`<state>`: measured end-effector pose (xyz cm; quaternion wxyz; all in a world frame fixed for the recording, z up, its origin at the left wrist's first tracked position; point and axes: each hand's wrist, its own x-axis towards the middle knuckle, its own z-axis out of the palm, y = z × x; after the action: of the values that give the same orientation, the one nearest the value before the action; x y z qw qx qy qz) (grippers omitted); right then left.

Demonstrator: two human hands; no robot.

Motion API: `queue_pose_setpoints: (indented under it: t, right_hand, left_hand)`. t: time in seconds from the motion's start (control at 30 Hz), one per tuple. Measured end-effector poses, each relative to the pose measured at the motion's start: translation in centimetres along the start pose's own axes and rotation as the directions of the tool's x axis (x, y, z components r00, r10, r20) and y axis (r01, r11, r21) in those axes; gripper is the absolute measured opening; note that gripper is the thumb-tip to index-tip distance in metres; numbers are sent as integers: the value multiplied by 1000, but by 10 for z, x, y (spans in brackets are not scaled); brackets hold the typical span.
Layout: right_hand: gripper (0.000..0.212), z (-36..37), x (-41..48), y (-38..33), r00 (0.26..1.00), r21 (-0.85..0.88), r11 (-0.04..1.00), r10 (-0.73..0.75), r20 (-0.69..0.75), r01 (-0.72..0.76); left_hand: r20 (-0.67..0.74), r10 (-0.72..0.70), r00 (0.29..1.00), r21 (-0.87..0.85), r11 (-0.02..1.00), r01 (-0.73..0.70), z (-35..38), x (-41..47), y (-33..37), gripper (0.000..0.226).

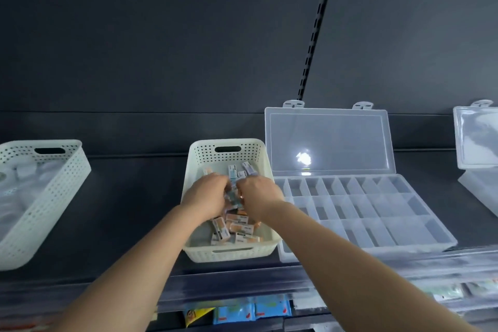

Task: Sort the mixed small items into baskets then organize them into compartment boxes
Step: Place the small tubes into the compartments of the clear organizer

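On a dark shelf [129,210], cream perforated plastic basket [229,253] held small orange-and-white cartons [237,226], left hand [207,194] and right hand [258,197] inside it gripped cartons, clear plastic compartment box [377,213] stood open alongside.

head view | worn on head | faces forward-down | near shelf [129,218]

- Heaped small boxes [237,226], orange and grey, lie in the cream perforated basket [229,253] on the shelf [134,210].
- Clear compartment box [377,210], lid raised upright, just right of it.
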<state>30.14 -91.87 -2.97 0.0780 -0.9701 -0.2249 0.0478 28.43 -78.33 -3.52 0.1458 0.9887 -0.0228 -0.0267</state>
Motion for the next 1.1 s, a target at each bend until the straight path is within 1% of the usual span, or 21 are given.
queue_pose_setpoints:
  t: [0.07,0.1,0.17,0.2,0.27,0.37,0.4,0.47,0.53,0.6,0.67,0.77,0.83,0.9,1.0,1.1]
  right_hand:
    - [21,1,5,1,1000,15,1000,3,-27,-2]
    - [16,1,7,2,999,24,1000,1,-42,0]
    - [8,-2,10,6,995,66,998,0,-96,7]
    - [4,-6,11,9,991,110,994,7,-135,8]
    - [7,-18,11,21,972,220,975,39,-232,14]
    - [12,-40,7,45,926,370,929,118,-359,25]
    - [12,-45,5,55,911,416,909,147,-386,30]
    - [12,-54,0,76,889,469,882,179,-422,45]
    - [9,-58,-4,97,884,467,883,189,-428,37]
    - [8,-59,-8,116,896,460,888,194,-400,13]
    - [11,-56,-12,131,915,454,891,177,-362,6]
    - [14,-50,-14,145,955,370,929,108,-277,2]
    - [13,-45,-15,150,970,340,940,75,-229,7]
    - [13,-42,-14,151,974,331,943,39,-224,38]
    - [14,-37,-11,149,972,290,953,-21,-232,90]
    - [14,-28,-9,148,978,224,970,-52,-203,98]
  left_hand:
    - [19,-47,999,-88,995,48,-6,5,-3,25]
    - [18,-68,998,-123,990,70,-9,6,-4,26]
    - [-11,-106,994,-198,975,102,-15,8,-3,26]
    - [-49,-111,993,-240,966,96,-17,9,-1,24]
    - [-157,-111,981,-333,941,53,-23,12,7,18]
    - [-312,-125,942,-481,876,-43,-30,21,31,17]
    - [-346,-131,929,-509,858,-68,-31,24,40,19]
    - [-367,-122,922,-518,850,-93,-31,29,61,21]
    - [-349,-88,933,-492,865,-102,-29,33,81,23]
    - [-335,-57,940,-429,898,-98,-24,37,100,20]
    - [-326,-25,945,-298,951,-78,-17,42,113,17]
    - [-295,23,955,-61,997,-43,-6,48,123,19]
    - [-269,64,961,78,996,-44,1,51,124,23]
    - [-234,64,970,172,985,-23,7,51,124,27]
    - [-197,50,979,248,969,0,11,51,126,28]
    - [-163,87,983,337,941,-27,10,52,128,26]
